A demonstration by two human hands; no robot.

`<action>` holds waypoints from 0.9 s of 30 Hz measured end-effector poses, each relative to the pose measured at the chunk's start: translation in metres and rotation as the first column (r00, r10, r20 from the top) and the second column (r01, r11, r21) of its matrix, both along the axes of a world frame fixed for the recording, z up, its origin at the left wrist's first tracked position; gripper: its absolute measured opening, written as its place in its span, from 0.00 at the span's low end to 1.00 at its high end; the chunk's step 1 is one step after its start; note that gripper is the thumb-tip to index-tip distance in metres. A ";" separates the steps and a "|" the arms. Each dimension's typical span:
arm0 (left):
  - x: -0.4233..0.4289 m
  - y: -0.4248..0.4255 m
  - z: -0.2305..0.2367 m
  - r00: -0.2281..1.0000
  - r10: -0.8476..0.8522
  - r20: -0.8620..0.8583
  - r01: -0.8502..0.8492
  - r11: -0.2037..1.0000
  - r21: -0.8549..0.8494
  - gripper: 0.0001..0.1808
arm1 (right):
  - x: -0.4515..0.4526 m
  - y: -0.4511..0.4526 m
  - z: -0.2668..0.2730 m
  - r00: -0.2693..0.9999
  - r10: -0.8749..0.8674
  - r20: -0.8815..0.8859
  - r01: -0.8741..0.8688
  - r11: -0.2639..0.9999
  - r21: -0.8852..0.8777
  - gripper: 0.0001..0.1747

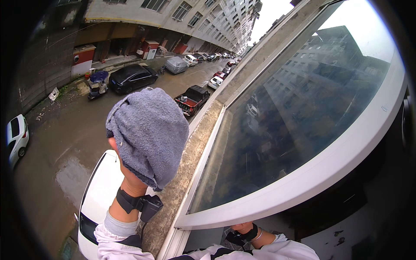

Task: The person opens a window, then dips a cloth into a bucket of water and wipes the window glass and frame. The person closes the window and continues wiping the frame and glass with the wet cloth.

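Observation:
A grey-blue terry cloth [149, 130] covers most of my left hand [128, 172], which holds it up outside the window, over the outer ledge. A black strap with a small device [151, 206] is round that wrist. To the right is a window pane [286, 113] in a white sash frame [292, 191], with buildings reflected in the glass. My right hand [242, 227] is at the frame's lower edge on the inner side, its fingers mostly hidden behind the frame; a black strap and a bracelet are on that wrist. Whether it grips the frame cannot be told.
A stained concrete ledge [195, 146] runs along the outside beside the white window track [208, 149]. Far below lies a wet street [61, 130] with a white vehicle [100, 191], a black car [133, 78], a pickup [193, 99] and a scooter [97, 86]. A long building [182, 19] stands opposite.

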State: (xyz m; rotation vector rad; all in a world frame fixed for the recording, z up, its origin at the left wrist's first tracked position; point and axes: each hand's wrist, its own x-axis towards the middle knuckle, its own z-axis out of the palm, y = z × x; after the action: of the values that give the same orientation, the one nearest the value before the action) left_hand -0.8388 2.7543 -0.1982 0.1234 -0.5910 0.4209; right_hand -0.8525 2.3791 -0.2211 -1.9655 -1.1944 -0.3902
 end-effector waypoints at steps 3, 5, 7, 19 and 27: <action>0.009 -0.026 0.005 0.991 -0.086 0.103 0.065 0.978 0.198 0.43 | -0.003 -0.005 0.002 0.998 0.009 -0.067 -0.014 0.997 -0.075 0.31; 0.011 -0.051 0.020 0.981 -0.122 0.150 0.058 0.926 0.372 0.40 | -0.007 -0.011 0.001 0.995 -0.007 -0.103 -0.004 0.994 -0.111 0.31; 0.008 -0.069 0.052 0.957 -0.154 0.246 -0.016 0.818 0.575 0.35 | -0.008 -0.015 -0.003 0.992 0.005 -0.130 -0.022 0.991 -0.130 0.30; 0.129 -0.154 0.068 0.942 0.077 0.327 -0.335 0.316 0.888 0.35 | -0.009 -0.023 -0.004 0.977 0.024 -0.213 -0.069 0.977 -0.204 0.27; 0.045 -0.126 0.043 0.958 -0.035 0.285 -0.263 0.291 0.920 0.28 | 0.011 -0.016 -0.015 0.986 0.074 -0.150 -0.106 0.969 -0.221 0.26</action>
State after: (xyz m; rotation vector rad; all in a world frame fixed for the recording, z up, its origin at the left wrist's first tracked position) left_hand -0.7933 2.6280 -0.1556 1.3476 -1.0528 0.1521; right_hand -0.8414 2.3635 -0.2364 -2.0853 -1.2781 -0.0661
